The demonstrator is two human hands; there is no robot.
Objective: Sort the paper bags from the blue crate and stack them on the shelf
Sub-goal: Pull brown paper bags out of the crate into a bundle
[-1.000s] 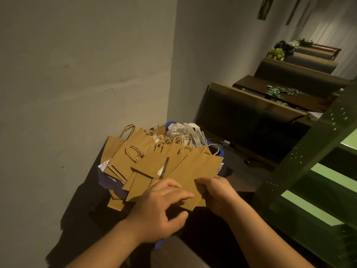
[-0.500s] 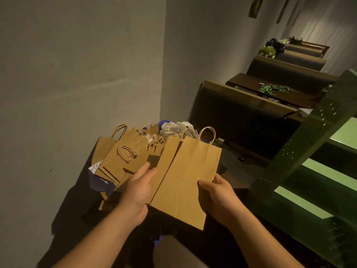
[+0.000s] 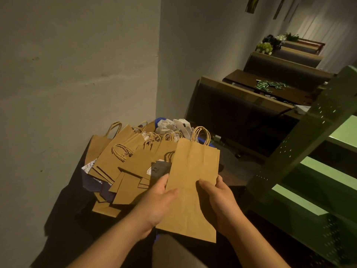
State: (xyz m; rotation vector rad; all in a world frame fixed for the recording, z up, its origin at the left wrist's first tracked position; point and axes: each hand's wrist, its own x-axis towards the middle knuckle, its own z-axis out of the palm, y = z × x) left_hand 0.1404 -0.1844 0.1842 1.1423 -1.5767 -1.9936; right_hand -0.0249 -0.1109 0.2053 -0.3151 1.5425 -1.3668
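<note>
The green shelf (image 3: 316, 151) stands at your right with its tiers bare where they show; no bag is stacked there yet, so by my reading you are early in the job, at the step of lifting one bag out to sort it. Ahead of you the blue crate (image 3: 211, 145) is almost buried; only bits of its rim show at the far side. Over it lies a fanned heap of brown paper bags (image 3: 123, 157), roughly eight or nine as far as overlap lets you count, with a bundle of white bags (image 3: 173, 125) at the crate's far edge and a patterned one peeking out at the heap's left edge.

You hold one flat brown bag (image 3: 193, 180) above the heap's near right edge, handles away from you. Your right hand (image 3: 218, 202) pinches its right edge, thumb on top, fingers underneath. Your left hand (image 3: 160, 198) pinches its left edge with the thumb on the face; the fingers under it are hidden.

Next you will likely swing the bag right to a shelf tier and lay it flat, square to the tier's edge, so later bags stack true.
</note>
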